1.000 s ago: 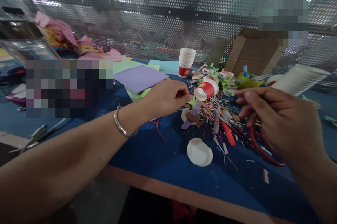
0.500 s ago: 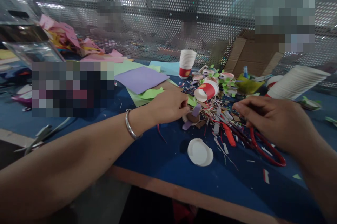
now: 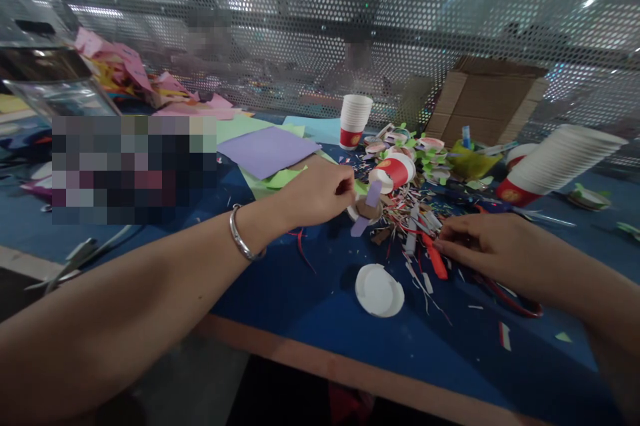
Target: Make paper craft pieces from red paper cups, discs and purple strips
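My left hand (image 3: 320, 194) is closed, with thumb and fingers pinched at the left edge of a small round paper piece (image 3: 367, 209). This piece looks like a cut-off cup bottom, with a brown patch and purple strips on it. My right hand (image 3: 493, 253) is low over the table, its thumb and fingers curved but apart. Its fingertips are at the upper end of an orange-red tube-like object (image 3: 434, 258); a firm grip on it is not visible. Red scissor-like handles (image 3: 515, 305) lie partly under that hand. A white cut cup bottom (image 3: 380, 291) rests in front.
Paper scraps (image 3: 405, 213) lie heaped between my hands. A tipped red-and-white cup (image 3: 393, 173), an upright cup stack (image 3: 355, 121) and a leaning stack (image 3: 565, 163) stand behind. Purple paper (image 3: 270, 151) lies left. A cardboard box (image 3: 487, 103) leans by the perforated metal screen (image 3: 300, 33).
My right hand has moved down and left, from above the red handles to the orange-red object. The left hand has shifted slightly left, and the round piece's purple strips show more.
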Demonstrator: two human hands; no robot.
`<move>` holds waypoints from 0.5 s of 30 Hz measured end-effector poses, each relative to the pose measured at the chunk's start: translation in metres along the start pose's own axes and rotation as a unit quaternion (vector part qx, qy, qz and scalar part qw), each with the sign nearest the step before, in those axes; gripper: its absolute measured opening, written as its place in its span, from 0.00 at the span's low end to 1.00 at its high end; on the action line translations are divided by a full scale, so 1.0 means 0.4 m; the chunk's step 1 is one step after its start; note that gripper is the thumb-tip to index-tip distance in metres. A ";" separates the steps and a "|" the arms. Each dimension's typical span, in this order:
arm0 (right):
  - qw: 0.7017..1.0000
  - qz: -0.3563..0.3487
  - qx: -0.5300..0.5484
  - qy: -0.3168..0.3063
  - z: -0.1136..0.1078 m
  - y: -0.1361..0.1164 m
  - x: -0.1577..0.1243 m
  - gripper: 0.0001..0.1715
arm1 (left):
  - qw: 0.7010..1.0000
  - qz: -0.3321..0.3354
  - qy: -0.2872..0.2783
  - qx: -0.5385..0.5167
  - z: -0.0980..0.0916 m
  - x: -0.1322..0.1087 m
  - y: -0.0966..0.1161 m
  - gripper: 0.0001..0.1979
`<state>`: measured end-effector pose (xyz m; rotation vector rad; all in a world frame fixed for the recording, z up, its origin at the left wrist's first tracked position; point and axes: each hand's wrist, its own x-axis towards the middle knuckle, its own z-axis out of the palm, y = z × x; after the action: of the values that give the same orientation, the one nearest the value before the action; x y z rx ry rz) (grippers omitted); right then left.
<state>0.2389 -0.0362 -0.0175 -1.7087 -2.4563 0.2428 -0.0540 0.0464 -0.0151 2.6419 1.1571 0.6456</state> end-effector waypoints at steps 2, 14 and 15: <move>1.000 -0.008 0.000 -0.009 -0.002 -0.002 0.000 0.21 | 1.000 -0.014 0.013 -0.019 -0.004 0.001 0.000 0.05; 0.989 0.078 -0.074 -0.101 -0.026 -0.022 -0.007 0.19 | 0.866 -0.212 -0.046 -0.450 0.007 0.020 0.002 0.09; 0.988 0.082 -0.075 -0.106 -0.024 -0.020 -0.008 0.19 | 0.847 -0.221 -0.046 -0.482 0.005 0.020 0.004 0.09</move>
<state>0.2348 -0.0412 -0.0064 -2.0517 -2.5387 0.2784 -0.0472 0.0513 -0.0140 1.4834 0.9787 0.7268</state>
